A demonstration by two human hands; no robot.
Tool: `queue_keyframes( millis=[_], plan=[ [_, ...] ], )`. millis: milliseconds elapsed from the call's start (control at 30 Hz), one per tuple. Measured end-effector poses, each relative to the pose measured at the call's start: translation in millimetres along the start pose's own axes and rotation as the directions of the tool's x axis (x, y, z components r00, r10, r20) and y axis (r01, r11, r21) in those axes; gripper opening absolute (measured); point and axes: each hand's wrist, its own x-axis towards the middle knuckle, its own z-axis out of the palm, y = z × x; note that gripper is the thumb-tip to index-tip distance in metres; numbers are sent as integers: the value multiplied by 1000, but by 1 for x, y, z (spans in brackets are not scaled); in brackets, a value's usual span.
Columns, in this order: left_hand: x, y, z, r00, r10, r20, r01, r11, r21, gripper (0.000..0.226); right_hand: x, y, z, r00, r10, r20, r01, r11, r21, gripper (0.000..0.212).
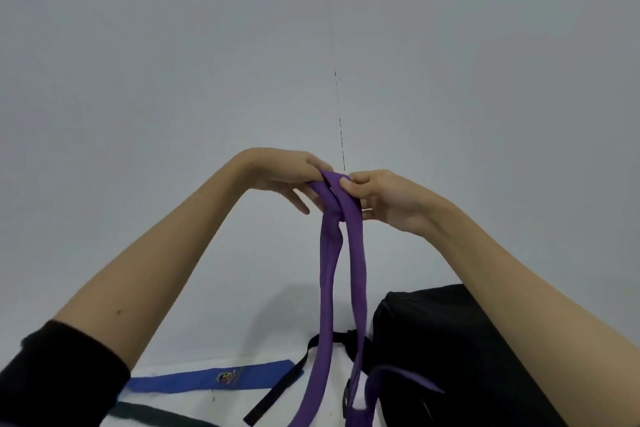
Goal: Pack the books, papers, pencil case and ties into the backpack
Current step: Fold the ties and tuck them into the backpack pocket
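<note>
Both hands are raised before the plain grey wall with the long purple fabric tie [349,218] doubled over at the top: the left hand [291,177] and the right hand [384,198] each pinch the fold, seemingly to halve the tie for packing. Its strands hang to the white surface just left of the black fabric backpack [450,350]. A flat blue tie [211,378] lies by the surface's near edge; the backpack's opening, books, papers and pencil case are out of view.

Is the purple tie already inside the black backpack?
No, both hands, left and right, hold the purple tie up in the air beside the backpack.
</note>
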Motion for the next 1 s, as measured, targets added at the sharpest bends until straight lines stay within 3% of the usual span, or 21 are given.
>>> queue_keyframes(
  millis=[133, 200, 300, 367, 433, 500, 567, 633, 733, 800, 900, 1000],
  plan=[
    [-9, -21, -5, 991, 132, 22, -116, 931, -346, 5, -4, -20, -1, 998, -49, -32, 52, 993, 106, 29],
    [-8, -26, -1, 992, 111, 66, -76, 915, -397, 8, -3, -24, -2, 996, -60, -60, 68, 986, 150, 32],
    [-1, -24, 1, 996, -42, 73, 57, 974, -220, 7, 0, -19, -3, 994, -48, -103, 61, 989, 134, 32],
    [4, -15, -3, 984, -77, -162, 95, 990, 105, 11, 0, -9, -4, 992, -6, -129, 20, 994, 104, 30],
    [3, -2, -6, 921, 39, -387, 105, 933, 344, 10, -1, 1, -7, 986, 42, -159, -20, 990, 137, 24],
    [1, 8, -10, 919, 125, -373, -39, 973, 229, 6, -3, 5, -11, 983, 46, -177, -11, 981, 193, 19],
    [-5, 14, -12, 940, 159, -301, -184, 981, -57, 13, -5, 5, -14, 983, 2, -186, 29, 986, 166, 21],
    [-7, 15, -11, 938, 192, -287, -278, 913, -298, 26, -7, 5, -12, 984, -41, -174, 63, 991, 121, 21],
    [3, 18, 1, 914, 231, -334, -375, 795, -477, 33, -4, 6, -2, 988, -65, -141, 84, 987, 136, 18],
    [10, 24, 9, 906, 264, -331, -408, 757, -511, 32, 0, 9, 4, 990, -79, -119, 103, 971, 214, 16],
    [16, 32, 12, 903, 289, -317, -412, 793, -449, 32, 0, 10, 12, 995, -63, -81, 90, 919, 384, 19],
    [22, 26, 11, 877, 277, -394, -411, 857, -312, 24, 1, 7, 10, 977, -25, -211, 119, 888, 444, 12]
  ],
)
